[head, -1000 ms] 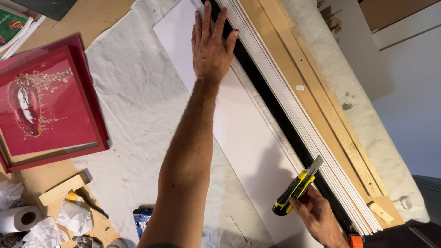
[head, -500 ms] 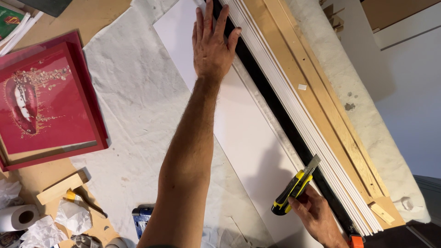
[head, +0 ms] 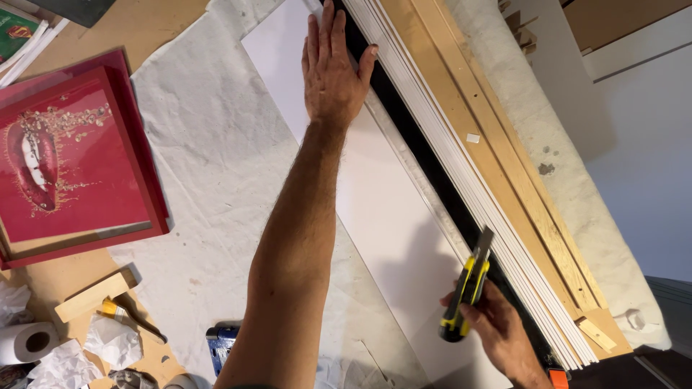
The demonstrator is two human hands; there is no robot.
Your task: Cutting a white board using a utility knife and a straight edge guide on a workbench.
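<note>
On the workbench: a long white board (head: 375,209) lies on a wrinkled white cloth (head: 209,166), running from the far edge toward the near right corner.
Left hand: the left hand (head: 333,68) lies flat, palm down, fingers spread and open, pressing on the far part of the white board and on the metal straightedge (head: 418,176) along its right edge; the thumb reaches across to the black strip (head: 432,169) beside it.
Right hand: the right hand (head: 497,335) is closed round a yellow and black utility knife (head: 467,288), near the close end of the board.
Knife: tilted, its blade end up against the edge of the straightedge; whether the blade touches the board cannot be told.
Right of the straightedge: a stack of thin white sheets (head: 497,209) on edge, then long wooden battens (head: 504,151), all parallel to the board.
Left side: a red framed picture (head: 68,158) lies flat, well apart from the board.
Near left corner: a small wood block (head: 90,297), crumpled paper (head: 112,340) and a roll of white paper (head: 25,342).
Near edge: a blue tool (head: 222,338), partly hidden by the left forearm.
</note>
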